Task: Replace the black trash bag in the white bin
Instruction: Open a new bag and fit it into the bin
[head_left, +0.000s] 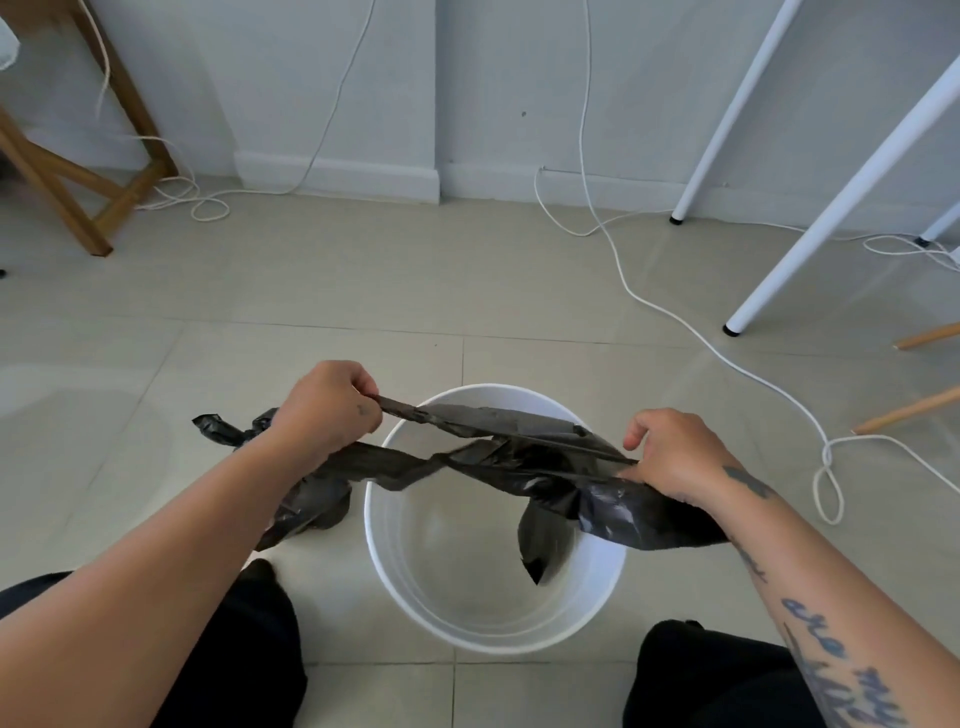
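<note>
A round white bin (395, 566) stands on the tiled floor between my knees, and its inside shows bare white. A black trash bag (519, 452) is stretched across the bin's mouth. My left hand (327, 410) pinches one edge of the bag at the bin's far left rim. My right hand (675, 457) pinches the bag's edge over the right rim. Part of the bag hangs down into the bin on the right. A second bunch of black plastic (306, 504) lies on the floor left of the bin, partly hidden under my left forearm.
White cables (727, 358) snake across the floor behind and right of the bin. White table legs (831, 208) stand at the right, wooden legs (78, 176) at the far left. The wall and skirting run along the back.
</note>
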